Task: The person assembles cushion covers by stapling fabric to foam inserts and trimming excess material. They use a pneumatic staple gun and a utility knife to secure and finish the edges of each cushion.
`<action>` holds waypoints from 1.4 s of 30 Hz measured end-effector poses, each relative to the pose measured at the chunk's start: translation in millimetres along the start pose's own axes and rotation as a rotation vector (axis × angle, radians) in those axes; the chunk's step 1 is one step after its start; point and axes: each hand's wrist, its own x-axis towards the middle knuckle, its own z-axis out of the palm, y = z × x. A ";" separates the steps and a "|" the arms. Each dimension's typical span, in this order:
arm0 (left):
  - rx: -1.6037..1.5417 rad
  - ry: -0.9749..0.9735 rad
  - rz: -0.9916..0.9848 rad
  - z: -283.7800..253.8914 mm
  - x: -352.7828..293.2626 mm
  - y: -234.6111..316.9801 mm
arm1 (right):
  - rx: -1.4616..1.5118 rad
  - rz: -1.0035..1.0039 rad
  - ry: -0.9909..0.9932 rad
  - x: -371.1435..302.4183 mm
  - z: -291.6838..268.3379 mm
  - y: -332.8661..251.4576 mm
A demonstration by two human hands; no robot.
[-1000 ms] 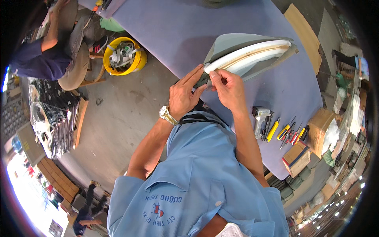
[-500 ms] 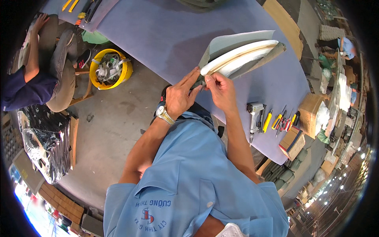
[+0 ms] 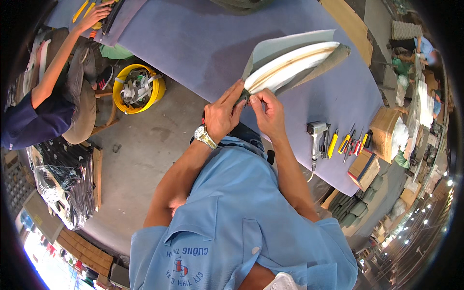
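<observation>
A wide worktable covered in smooth lavender-grey sheet (image 3: 193,43) carries a grey metal staple gun (image 3: 316,135), a row of yellow- and red-handled screwdrivers (image 3: 345,143) just beside it, and a small brown cardboard box (image 3: 363,169) near the edge.

- The curved panel (image 3: 290,65) showed a smooth, off-white foam-like face, with matt olive cloth along its lower edge and a grey matt backing sheet
- The table cover (image 3: 193,43) appeared as matt purple-grey cloth
- The wristwatch (image 3: 205,137) had a glossy metal band
- The staple gun (image 3: 316,137) had a dull grey metal body
- The bucket (image 3: 157,89) was glossy yellow plastic
- The floor (image 3: 145,154) looked like rough, matt concrete
- The box (image 3: 384,130) was matt brown cardboard
</observation>
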 end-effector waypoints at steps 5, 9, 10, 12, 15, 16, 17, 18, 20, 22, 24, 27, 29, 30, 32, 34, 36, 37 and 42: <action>0.012 -0.002 0.019 -2.4 8.8 -3.1 | 0.008 0.063 -0.132 11.7 -11.1 -7.0; 0.013 -0.043 0.020 -4.0 3.1 2.0 | 0.052 0.229 -0.213 3.0 -49.9 -32.2; 0.019 -0.045 0.017 -3.1 0.8 1.9 | 0.119 0.318 -0.125 -9.2 -69.2 -23.8; 0.034 -0.049 0.010 -3.2 -0.8 1.6 | 0.100 0.423 0.146 -41.7 -121.1 14.5; 0.000 -0.080 -0.013 -0.8 -1.4 6.0 | -0.359 0.525 0.575 -123.1 -205.4 106.3; -0.028 -0.082 0.000 0.1 -0.5 5.4 | -0.500 0.660 0.587 -157.8 -232.3 138.9; -0.047 -0.074 0.014 1.9 -1.9 3.5 | -0.636 0.785 0.590 -180.0 -247.2 168.5; -0.069 -0.077 0.025 3.3 -4.1 3.4 | -0.704 0.772 0.510 -191.8 -246.9 186.1; -0.062 -0.055 0.045 4.6 -4.5 4.5 | -0.831 0.745 0.354 -206.1 -241.3 205.2; -0.054 -0.052 0.063 5.5 -4.2 4.6 | -1.090 0.545 0.294 -199.1 -235.3 215.2; -0.052 -0.064 0.071 4.5 -4.4 5.4 | -1.160 0.507 0.375 -195.3 -237.4 231.5; -0.062 -0.083 0.087 4.3 -4.7 3.8 | -0.724 0.828 0.212 -163.0 -238.2 180.6; -0.051 -0.082 0.074 4.9 -3.5 6.3 | -0.473 0.936 0.291 -160.0 -231.2 142.8; -0.046 -0.087 0.063 5.2 -5.3 6.4 | -0.345 0.993 0.327 -164.2 -222.6 121.7; -0.053 -0.061 0.073 7.6 -8.6 4.0 | -0.031 0.841 0.446 -161.7 -179.1 62.4; -0.060 -0.054 0.073 8.6 -12.6 2.8 | 0.127 0.710 0.443 -156.7 -139.2 0.3; -0.064 -0.059 0.083 9.5 -11.0 5.9 | -0.025 0.543 0.247 -144.5 -113.3 -44.4; -0.058 -0.059 0.084 9.9 -12.2 6.3 | -0.183 0.427 0.099 -131.7 -102.8 -59.5; -0.082 -0.065 0.106 12.7 -15.0 5.0 | -0.054 0.413 0.050 -79.1 -55.8 -99.1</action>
